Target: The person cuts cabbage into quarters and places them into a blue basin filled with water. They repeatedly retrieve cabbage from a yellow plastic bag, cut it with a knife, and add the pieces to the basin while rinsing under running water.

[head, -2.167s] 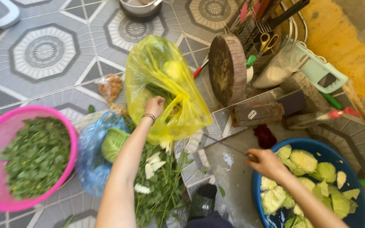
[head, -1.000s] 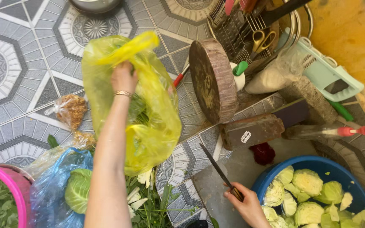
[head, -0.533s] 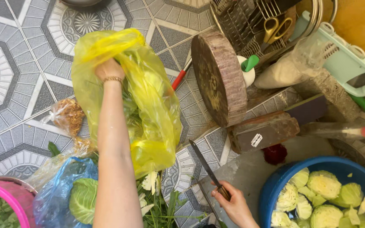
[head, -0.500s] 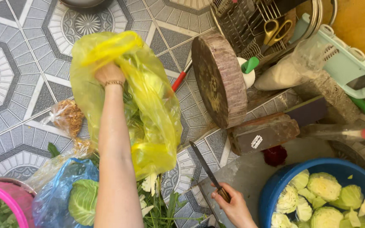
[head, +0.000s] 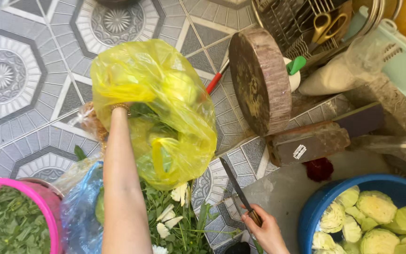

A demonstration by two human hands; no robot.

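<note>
**A:** Going outward from the knife, since that's the thing I'd worry about. The right hand has its grip closed round the handle, blade pointing up and away over the floor tiles. Just left of the blade is a heap of greens with white scraps in it, and past that the forearm running up to the left hand, which is mostly buried in the yellow bag. From what shows, that grip is clenched on bunched plastic, holding the bag up off the floor.

**B:** So the risk is the bag swinging into the blade?

**A:** That's my guess, yeah. The bag's bottom hangs just left of the knife tip, near but not touching. It looks thin and loaded with leafy stuff and something rounder, so a swing right could snag it and slit it. Same for the forearm if the knife drifts left.

**B:** What about the other side?

**A:** Right of the knife there's the blue tub of cut cabbage, close to the knuckles, so a bump there could jog the blade. Farther left of the knife, a blue bag and a pink basket of leaves. Farthest, up right of the tip, a round wooden block stands on edge against clutter. Looks like it could tip or roll if knocked.
</note>
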